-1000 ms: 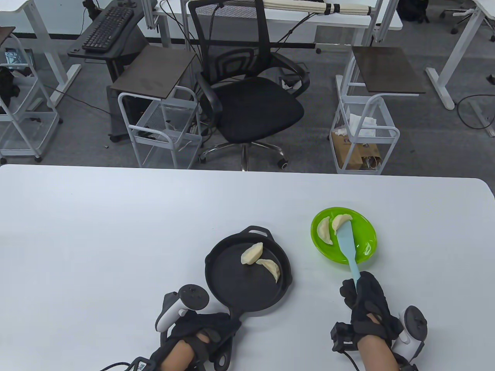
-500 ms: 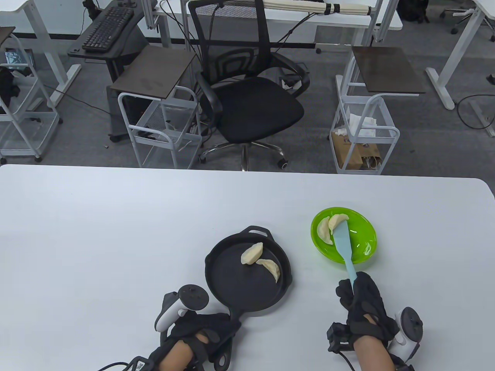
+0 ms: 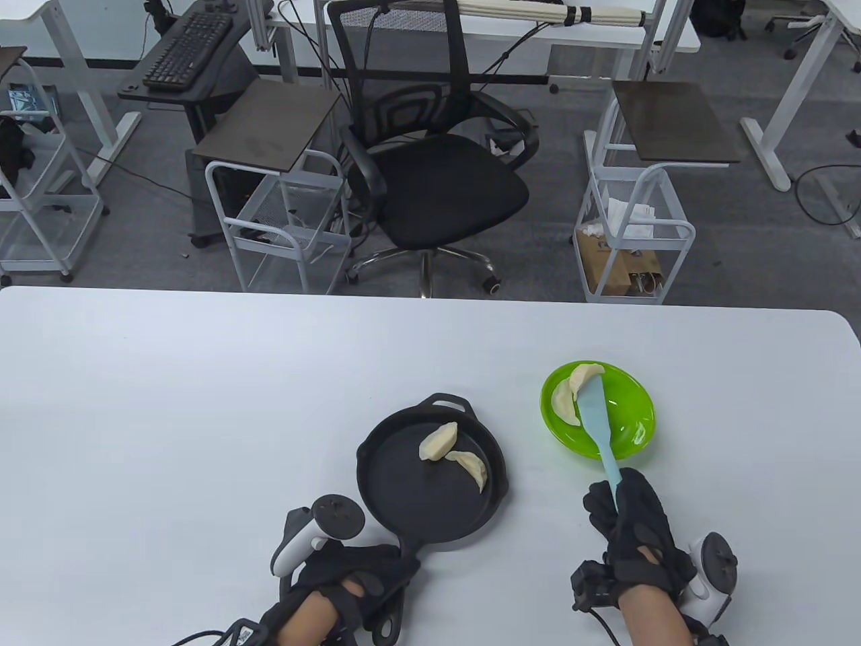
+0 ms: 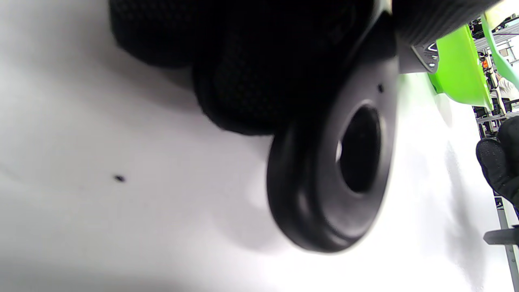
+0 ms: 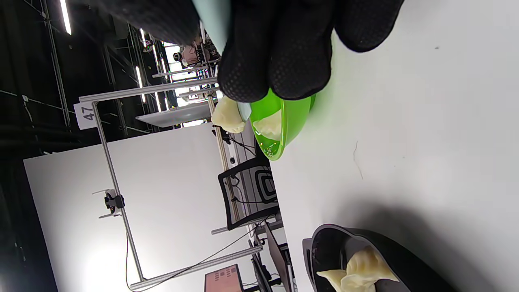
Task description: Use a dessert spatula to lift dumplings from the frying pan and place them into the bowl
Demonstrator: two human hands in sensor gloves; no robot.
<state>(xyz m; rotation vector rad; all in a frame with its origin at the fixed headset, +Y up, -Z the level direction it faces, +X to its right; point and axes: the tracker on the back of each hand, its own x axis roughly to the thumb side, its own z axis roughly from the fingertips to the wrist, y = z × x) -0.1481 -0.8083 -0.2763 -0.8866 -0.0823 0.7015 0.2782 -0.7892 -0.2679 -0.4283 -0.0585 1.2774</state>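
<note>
Ahead of the right hand [image 3: 635,521] gripping a blue spatula [image 3: 596,420], a green bowl [image 3: 635,404] holds two dumplings [image 3: 564,404]; the left hand [image 3: 356,579] grips the frying pan [image 3: 403,498], holding two more.

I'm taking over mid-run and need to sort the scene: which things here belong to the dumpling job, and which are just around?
Job:
frying pan, held by the left hand
pan dumplings
green bowl
bowl dumplings
spatula, gripped by the right hand

Around:
office chair
wire carts
keyboard
</note>
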